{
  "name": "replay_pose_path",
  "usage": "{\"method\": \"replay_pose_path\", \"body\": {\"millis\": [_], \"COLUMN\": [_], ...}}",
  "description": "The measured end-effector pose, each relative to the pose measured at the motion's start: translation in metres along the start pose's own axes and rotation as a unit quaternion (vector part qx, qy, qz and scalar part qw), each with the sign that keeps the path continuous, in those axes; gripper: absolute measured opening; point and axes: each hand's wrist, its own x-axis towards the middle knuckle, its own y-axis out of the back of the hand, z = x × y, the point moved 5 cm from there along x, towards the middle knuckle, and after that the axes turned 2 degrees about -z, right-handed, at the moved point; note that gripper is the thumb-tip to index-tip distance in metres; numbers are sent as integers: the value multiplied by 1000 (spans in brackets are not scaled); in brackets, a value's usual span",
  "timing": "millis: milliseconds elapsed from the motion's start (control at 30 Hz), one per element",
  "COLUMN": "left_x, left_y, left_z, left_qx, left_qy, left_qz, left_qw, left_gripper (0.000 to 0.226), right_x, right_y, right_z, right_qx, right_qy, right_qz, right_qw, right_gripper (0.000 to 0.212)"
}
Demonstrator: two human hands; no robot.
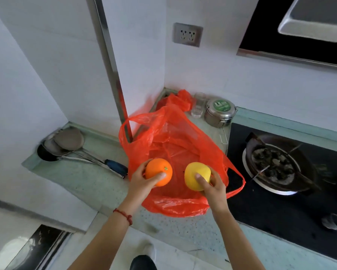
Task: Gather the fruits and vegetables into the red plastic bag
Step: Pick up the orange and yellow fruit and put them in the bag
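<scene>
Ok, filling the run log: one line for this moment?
left hand: holds orange | right hand: holds yellow fruit | both over open red bag

Bag [175,141]: translucent red. Orange [159,172]: orange, green stem mark. Fruit [196,176]: yellow. Counter [89,178]: pale green, speckled. Bracelet [124,216]: red.
</scene>
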Motion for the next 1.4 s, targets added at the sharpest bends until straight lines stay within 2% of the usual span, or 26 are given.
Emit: {"method": "replay_pose_path", "body": {"millis": [133, 267, 567, 667, 933, 1200, 1400], "left_x": [54, 102, 173, 189, 211, 212, 208], "left_y": [-4, -13, -37, -43, -53, -55, -55], "left_z": [14, 17, 8, 5, -8, -11, -5], "left_qx": [-3, 11, 27, 37, 91, 116, 146], "left_qy": [17, 35, 75, 83, 113, 99, 79], "left_qz": [-43, -64, -61, -62, -66, -64, -75], "left_qw": [999, 997, 995, 994, 987, 986, 983], "left_gripper": [51, 42, 58, 61, 83, 69, 85], "right_x": [34, 66, 134, 151, 171, 173, 167], "right_y": [-15, -24, -33, -34, -33, -26, -25], "right_z": [-9, -10, -3, 0, 1, 6, 5], "right_qx": [-14, -29, -64, -81, -144, -170, -156], "right_qy": [-6, -23, -85, -101, -124, -138, -130], "right_qz": [44, 88, 119, 115, 111, 121, 133], "right_qw": [999, 995, 987, 985, 976, 968, 970], "right_gripper": [51, 55, 61, 69, 76, 76, 76]}}
